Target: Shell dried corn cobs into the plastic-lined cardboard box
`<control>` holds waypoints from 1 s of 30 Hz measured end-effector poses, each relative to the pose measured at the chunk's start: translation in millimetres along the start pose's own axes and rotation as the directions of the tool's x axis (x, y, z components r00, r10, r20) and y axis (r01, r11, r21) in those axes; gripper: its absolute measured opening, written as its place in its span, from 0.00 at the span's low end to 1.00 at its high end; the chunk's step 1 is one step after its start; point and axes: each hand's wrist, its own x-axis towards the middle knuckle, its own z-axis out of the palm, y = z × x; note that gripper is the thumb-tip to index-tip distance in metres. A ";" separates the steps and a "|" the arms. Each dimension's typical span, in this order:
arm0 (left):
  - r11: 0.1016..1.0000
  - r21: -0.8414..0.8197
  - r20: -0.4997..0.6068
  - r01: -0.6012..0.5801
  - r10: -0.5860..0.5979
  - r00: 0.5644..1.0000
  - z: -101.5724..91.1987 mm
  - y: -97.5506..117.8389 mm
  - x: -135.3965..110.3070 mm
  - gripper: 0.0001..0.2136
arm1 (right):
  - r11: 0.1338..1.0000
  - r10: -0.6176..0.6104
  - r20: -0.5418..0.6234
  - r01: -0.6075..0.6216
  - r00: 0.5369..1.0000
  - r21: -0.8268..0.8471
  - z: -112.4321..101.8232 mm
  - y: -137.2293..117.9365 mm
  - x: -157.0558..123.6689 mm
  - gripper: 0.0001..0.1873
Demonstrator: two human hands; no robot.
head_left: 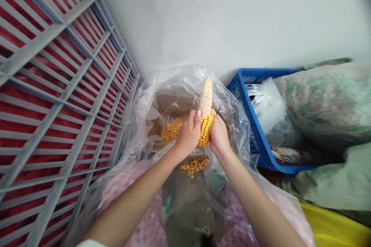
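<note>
Between my two hands is a corn cob (206,123), tilted slightly right. Its upper half is bare and pale; yellow kernels still cover the lower half. My left hand (189,131) grips it from the left, thumb pressed at the border of bare cob and kernels. On the other side my right hand (219,133) is closed around it, its fingers partly hidden. Below the hands, a clear plastic bag (139,123) lines a brown box (176,103). Loose kernels (171,130) lie in a heap inside, and a smaller pile of kernels (194,167) rests on the plastic nearer me.
A grey slatted crate (60,104) with red behind its slats rises on the left. At right, a blue basket (261,131) holds a white plastic bag (269,104), a stuffed sack (330,100) and a can (285,155). A pale wall (214,19) stands behind; yellow material (333,225) lies lower right.
</note>
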 end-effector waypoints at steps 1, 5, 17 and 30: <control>0.999 -0.035 -0.014 0.012 -0.013 1.000 0.9 -0.5 0.7 0.17 | 1.000 -0.020 0.007 0.020 1.000 -0.019 -1.0 -1.6 0.4 0.10; 0.997 -0.069 -0.022 0.032 -0.033 0.999 -0.4 -0.4 3.4 0.18 | 0.999 -0.049 0.035 0.050 0.998 -0.022 -7.4 -15.4 6.3 0.14; 0.983 0.113 0.416 -0.142 0.083 0.906 2.9 2.0 -10.4 0.23 | 0.999 -0.039 -0.091 0.042 0.995 0.028 -15.5 -37.3 8.5 0.14; 0.994 0.018 0.404 0.111 -0.109 0.908 9.4 -3.0 -8.1 0.29 | 0.999 0.006 -0.036 -0.005 0.999 0.048 -21.6 -40.8 7.5 0.11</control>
